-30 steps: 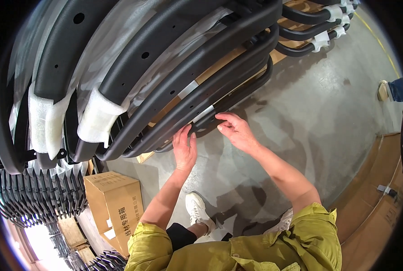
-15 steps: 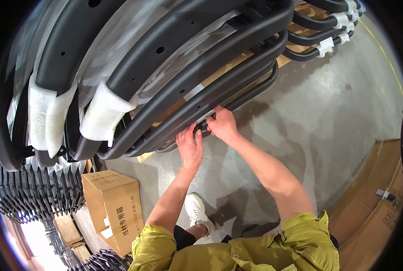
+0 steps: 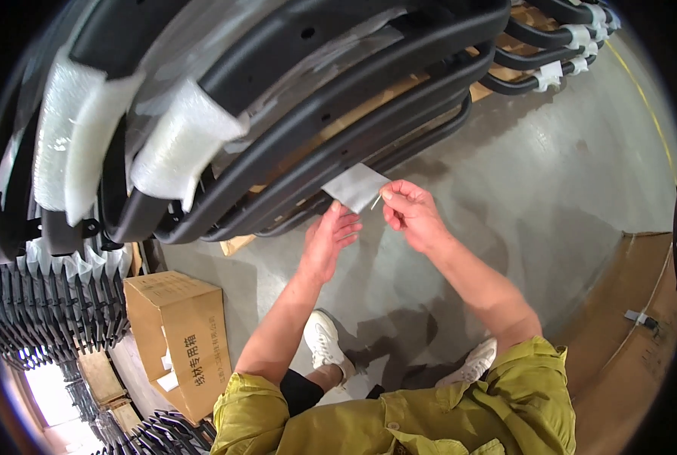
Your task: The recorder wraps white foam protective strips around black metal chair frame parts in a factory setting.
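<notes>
Brown cardboard box (image 3: 178,334) on grey concrete floor (image 3: 551,189) lower left, w/ rows of black parts (image 3: 47,311) stacked beside it, white foam wraps (image 3: 179,140) on upper-left frames, flat cardboard sheet (image 3: 642,334) at right, yellow floor line (image 3: 645,95) top right.

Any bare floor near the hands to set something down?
Bare concrete floor right of the right hand, up to the brown board. Crowded left: cardboard box, stacked black frames; black tubes overhead.
</notes>
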{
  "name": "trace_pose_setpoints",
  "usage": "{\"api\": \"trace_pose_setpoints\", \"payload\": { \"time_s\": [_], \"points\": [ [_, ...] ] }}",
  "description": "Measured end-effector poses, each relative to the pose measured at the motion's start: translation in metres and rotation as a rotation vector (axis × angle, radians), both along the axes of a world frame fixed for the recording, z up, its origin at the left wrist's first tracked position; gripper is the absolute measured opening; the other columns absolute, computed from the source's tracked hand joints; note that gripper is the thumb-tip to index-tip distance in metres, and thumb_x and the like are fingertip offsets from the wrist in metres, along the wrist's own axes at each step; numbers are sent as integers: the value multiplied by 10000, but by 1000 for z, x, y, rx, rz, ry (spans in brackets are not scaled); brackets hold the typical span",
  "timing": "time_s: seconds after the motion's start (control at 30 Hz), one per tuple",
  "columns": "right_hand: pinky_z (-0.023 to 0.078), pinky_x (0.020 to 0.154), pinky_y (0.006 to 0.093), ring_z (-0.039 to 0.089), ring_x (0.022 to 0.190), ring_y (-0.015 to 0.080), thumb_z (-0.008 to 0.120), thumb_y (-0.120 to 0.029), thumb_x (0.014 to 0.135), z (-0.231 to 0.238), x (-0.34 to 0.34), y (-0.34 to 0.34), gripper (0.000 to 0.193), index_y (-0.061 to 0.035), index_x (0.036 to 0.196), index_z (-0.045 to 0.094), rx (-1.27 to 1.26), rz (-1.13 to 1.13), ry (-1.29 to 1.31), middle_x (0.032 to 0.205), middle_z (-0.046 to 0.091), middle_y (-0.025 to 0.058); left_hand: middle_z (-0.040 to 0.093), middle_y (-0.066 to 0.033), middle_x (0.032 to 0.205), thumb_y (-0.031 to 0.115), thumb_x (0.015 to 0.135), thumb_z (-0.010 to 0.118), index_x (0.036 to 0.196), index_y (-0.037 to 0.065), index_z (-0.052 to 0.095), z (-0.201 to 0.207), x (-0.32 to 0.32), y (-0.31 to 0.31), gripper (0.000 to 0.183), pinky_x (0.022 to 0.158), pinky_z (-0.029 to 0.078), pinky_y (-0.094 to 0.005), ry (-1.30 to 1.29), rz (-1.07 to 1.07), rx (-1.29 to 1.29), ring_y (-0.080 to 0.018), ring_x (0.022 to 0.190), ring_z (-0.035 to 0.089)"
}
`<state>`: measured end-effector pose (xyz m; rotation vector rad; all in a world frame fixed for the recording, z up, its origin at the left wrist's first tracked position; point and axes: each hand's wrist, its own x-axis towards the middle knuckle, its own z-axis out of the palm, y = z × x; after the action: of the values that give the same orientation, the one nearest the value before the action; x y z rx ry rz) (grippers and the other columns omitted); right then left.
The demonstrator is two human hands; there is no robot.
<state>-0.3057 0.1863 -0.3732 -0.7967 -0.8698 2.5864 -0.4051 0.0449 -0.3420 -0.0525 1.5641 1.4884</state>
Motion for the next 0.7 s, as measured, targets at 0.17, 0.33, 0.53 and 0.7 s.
{"api": "trace_pose_setpoints", "payload": {
  "time_s": [0.17, 0.33, 0.53, 0.7],
  "points": [
    [344, 418, 175, 467, 484, 61, 552, -177, 827, 18, 47, 11, 119, -73, 886, 550, 304, 395, 13, 586, 532, 6, 573, -69, 987, 363, 829, 525, 1057, 77, 499, 0, 22, 24, 366, 729, 445, -300, -422, -96, 167, -163, 856, 564],
    [384, 432, 185, 498, 479, 76, 543, -182, 829, 90, 103, 40, 234, -77, 1038, 544, 384, 501, -176, 604, 557, 30, 586, -86, 904, 268, 830, 554, 1025, 40, 520, 43, 71, 19, 302, 634, 452, -260, -335, -166, 123, -164, 740, 579],
    [424, 495, 204, 537, 550, 103, 528, -190, 828, 107, 160, 61, 305, -46, 1097, 506, 276, 269, -113, 717, 588, 67, 601, -137, 869, 210, 852, 517, 1086, 15, 474, 110, 100, 24, 308, 614, 461, -269, -1, -330, 276, -195, 697, 597],
    [440, 654, 230, 551, 781, 123, 567, -174, 796, 134, 150, 56, 366, -16, 1114, 477, 477, 190, 142, 939, 565, 97, 607, -146, 844, 197, 837, 537, 1069, 7, 488, 143, 87, 38, 303, 579, 455, -256, 280, -389, 295, -194, 671, 602]
  ]
}}
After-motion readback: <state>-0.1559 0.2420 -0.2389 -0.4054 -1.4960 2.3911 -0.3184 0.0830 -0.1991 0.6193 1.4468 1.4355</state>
